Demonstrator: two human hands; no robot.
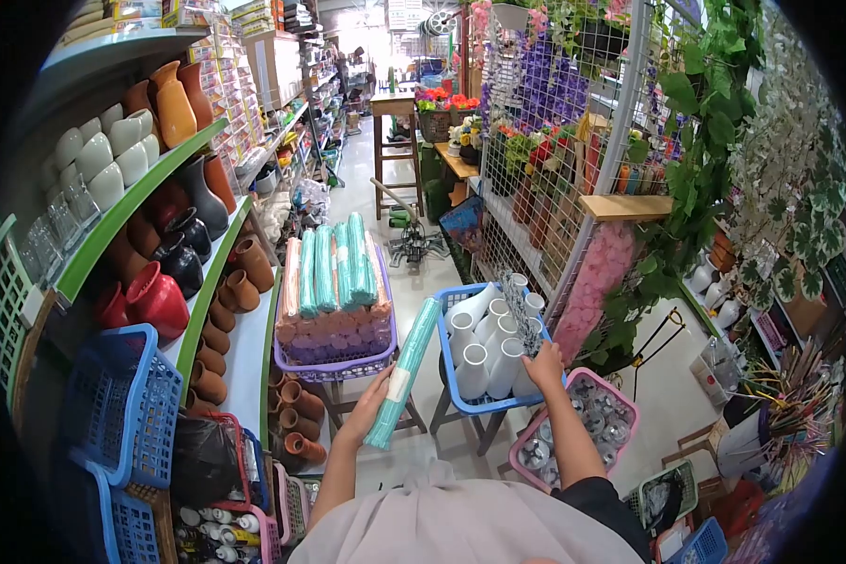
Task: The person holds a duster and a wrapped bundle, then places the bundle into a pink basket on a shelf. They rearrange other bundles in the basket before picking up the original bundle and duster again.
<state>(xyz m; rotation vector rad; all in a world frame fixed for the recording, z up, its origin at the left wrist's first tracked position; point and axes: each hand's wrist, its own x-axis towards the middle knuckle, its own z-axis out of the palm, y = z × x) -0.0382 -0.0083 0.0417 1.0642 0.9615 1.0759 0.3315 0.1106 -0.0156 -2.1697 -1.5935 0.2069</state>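
Observation:
My left hand (372,402) is closed around a long teal bundle (417,350) in clear wrap with a white label, held at a slant. My right hand (542,368) is closed on a thin grey artificial sprig (523,312), which stands upright among white vases (473,372). Those bottle-necked vases fill a blue basket (445,355) on a stool. To its left, a purple basket (338,365) is stacked with similar bundles, teal ones (323,268) on top of peach and purple ones.
Shelves (231,348) of clay pots and vases line the left side. A pink basket (587,378) of glass items is by my right forearm. Wire racks (545,179) with artificial flowers stand on the right. Farther up the aisle are a wooden stool (397,101) and a metal object (414,246).

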